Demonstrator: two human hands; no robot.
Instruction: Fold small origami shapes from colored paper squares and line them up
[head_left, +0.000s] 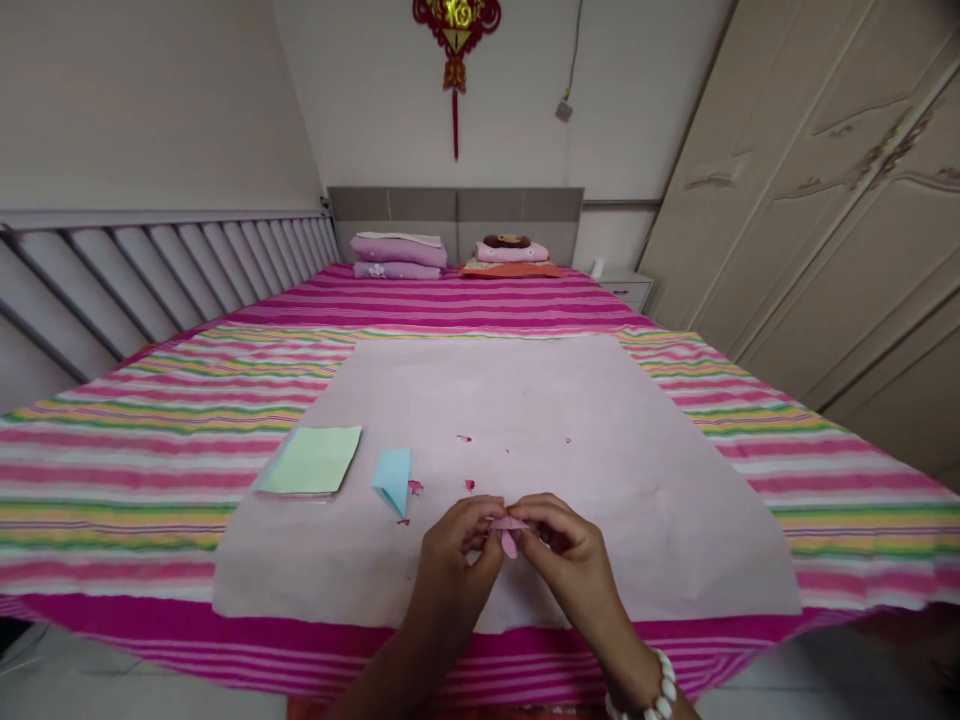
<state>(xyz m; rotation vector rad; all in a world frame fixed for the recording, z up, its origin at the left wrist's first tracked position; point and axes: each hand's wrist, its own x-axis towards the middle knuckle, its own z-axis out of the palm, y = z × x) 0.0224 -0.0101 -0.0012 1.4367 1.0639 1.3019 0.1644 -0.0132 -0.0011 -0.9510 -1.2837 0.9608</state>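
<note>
The left hand point(456, 548) and right hand point(571, 552) pinch a small pink paper piece point(509, 530) between closed fingertips, just above the pale sheet point(600, 450) on the bed point(150, 450); its fold likely wants aligned edges and a firm thumb-pressed crease

The bedspread point(150, 430) is striped magenta, pink, white, yellow and green. By its near edge, the folded paper piece point(510, 530) is pink. Left of it lie a light blue folded paper point(393, 478) and a pale green paper stack point(313, 460), on a pale pink sheet point(600, 480) dotted with red scraps point(469, 485).
</note>
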